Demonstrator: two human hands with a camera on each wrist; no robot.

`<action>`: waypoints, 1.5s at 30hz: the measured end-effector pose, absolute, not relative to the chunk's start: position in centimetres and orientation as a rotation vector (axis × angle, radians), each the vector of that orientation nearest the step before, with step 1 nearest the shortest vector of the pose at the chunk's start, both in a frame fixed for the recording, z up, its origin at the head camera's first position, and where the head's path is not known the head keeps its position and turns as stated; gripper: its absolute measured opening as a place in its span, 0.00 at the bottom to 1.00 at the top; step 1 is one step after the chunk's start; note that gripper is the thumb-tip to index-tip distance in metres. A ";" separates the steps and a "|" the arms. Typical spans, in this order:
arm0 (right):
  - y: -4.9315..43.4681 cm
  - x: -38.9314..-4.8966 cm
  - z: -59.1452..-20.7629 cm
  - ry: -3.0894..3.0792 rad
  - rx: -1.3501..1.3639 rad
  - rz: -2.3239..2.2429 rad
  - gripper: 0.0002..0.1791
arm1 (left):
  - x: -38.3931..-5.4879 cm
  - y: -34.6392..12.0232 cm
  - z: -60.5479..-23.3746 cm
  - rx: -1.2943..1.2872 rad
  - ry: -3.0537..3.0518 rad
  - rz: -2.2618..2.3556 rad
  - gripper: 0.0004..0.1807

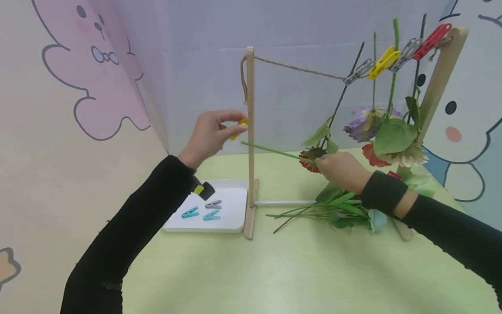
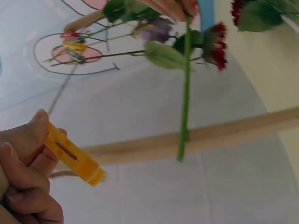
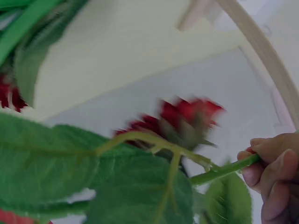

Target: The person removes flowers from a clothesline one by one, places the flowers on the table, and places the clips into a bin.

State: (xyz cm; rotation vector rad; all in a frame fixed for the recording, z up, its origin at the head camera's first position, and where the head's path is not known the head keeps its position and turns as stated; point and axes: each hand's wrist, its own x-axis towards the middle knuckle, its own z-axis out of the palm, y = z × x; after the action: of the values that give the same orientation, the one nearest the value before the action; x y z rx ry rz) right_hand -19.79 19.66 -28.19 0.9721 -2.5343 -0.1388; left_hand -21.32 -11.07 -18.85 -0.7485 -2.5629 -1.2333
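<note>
A slim plastic clothespin (image 2: 74, 156) is plain yellow, a long thin flower stem (image 2: 185, 88) bright green, the shallow rectangular tray (image 1: 234, 213) white, the smooth desk (image 1: 274, 270) pale yellow-green; a pink cartoon bear (image 1: 111, 87) outlined in grey decorates the beige wall (image 1: 59, 183).

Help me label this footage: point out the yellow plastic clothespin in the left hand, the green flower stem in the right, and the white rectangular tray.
Yellow plastic clothespin (image 2: 74, 156): left wrist view, mid-body.
Green flower stem (image 2: 186, 91): left wrist view, bare middle.
White rectangular tray (image 1: 233, 203): head view, bare floor.
</note>
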 end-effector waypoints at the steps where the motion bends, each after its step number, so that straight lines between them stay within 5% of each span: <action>1: 19.8 -19.9 -28.7 -2.552 0.973 -0.179 0.05 | -21.6 -11.7 -20.0 -0.727 -2.606 -1.206 0.15; 19: 21.4 -20.6 -34.9 -2.620 1.045 -0.248 0.06 | -27.2 -23.8 -36.2 -0.576 -3.049 -0.477 0.17; 32: 21.8 -20.7 -38.4 -2.479 1.200 -0.368 0.11 | -27.8 -27.3 -40.3 -0.402 -3.187 -0.319 0.17; 45: 21.0 -21.1 -40.9 -2.476 1.246 -0.416 0.06 | -28.5 -27.6 -42.5 -0.262 -3.216 -0.221 0.18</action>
State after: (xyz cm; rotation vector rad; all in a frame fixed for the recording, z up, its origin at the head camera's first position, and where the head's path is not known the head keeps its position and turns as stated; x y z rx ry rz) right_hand -21.08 21.00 -40.86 1.2457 -2.4758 -0.4159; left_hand -28.49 -27.58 -42.55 -0.2619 -3.2158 -0.2214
